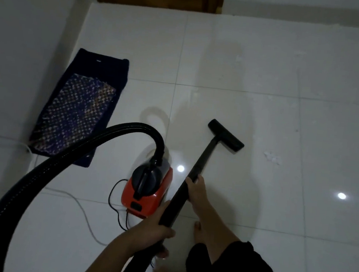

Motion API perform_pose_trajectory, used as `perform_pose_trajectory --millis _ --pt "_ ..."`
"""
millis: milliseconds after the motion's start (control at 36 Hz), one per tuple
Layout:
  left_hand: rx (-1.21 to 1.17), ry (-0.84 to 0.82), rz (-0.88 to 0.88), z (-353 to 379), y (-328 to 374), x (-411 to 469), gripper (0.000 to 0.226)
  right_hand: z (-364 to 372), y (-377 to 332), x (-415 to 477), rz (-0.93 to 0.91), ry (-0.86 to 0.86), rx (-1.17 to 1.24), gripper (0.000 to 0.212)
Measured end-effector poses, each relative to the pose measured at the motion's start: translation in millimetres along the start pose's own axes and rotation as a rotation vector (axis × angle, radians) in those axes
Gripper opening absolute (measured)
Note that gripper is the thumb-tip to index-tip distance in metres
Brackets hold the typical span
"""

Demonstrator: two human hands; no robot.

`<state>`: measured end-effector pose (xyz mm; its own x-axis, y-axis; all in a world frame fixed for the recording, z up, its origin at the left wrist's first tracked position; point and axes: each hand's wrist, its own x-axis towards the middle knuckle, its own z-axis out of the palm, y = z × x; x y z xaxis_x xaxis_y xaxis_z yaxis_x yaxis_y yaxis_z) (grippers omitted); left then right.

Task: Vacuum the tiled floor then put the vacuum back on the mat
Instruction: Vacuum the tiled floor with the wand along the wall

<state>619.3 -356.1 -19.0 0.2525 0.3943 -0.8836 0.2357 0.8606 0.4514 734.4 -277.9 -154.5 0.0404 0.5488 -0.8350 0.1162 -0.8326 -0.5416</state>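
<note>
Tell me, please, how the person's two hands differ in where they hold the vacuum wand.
The right hand grips the wand farther along, nearer the floor head; the left hand grips it at the near end, by the hose. The left hand shows close by the red vacuum body, the right hand on the wand's other side. Both curl their fingers round the black wand.

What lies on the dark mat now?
Nothing stands on the mat; the red vacuum stands on the tiles beside it. The black hose hides a strip near its front edge.
</note>
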Motion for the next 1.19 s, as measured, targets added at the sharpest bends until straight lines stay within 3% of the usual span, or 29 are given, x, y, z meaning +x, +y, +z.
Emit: perform_pose_trajectory --millis 194,361,500,667,778,972,1083,1194 --pt "0.071 0.167 0.108 17.0 -6.1 15.9 0.057 -4.1 -2.3 8.7 0.055 0.024 0.130 0.050" --pt "-0.006 0.160 0.088 27.8 -13.0 3.6 0.049 -6.3 5.1 -15.6 0.067 -0.123 0.154 0.059" --pt "0.115 0.069 0.055 30.1 -40.3 -19.0 0.060 -1.9 21.8 -33.8 0.030 -0.049 0.259 0.056" --pt "0.210 0.113 0.127 39.1 -62.3 -29.9 0.039 -3.9 47.3 -54.7 0.033 -0.020 0.367 0.056" --pt "0.149 0.115 0.095 58.0 -72.0 -30.7 0.042 -9.6 62.9 -70.8 0.098 -0.050 0.456 0.060" --pt "0.196 0.117 0.088 82.7 -94.0 -32.4 0.042 -13.1 88.1 -82.6 0.089 -0.008 0.392 0.046" --pt "0.129 0.105 0.047 85.6 -103.2 -25.6 0.050 -15.3 94.9 -83.1 0.088 0.014 0.371 0.043" --pt "0.042 0.115 0.052 88.0 -107.2 -14.5 0.042 -21.7 99.8 -79.7 0.088 0.006 0.357 0.044"
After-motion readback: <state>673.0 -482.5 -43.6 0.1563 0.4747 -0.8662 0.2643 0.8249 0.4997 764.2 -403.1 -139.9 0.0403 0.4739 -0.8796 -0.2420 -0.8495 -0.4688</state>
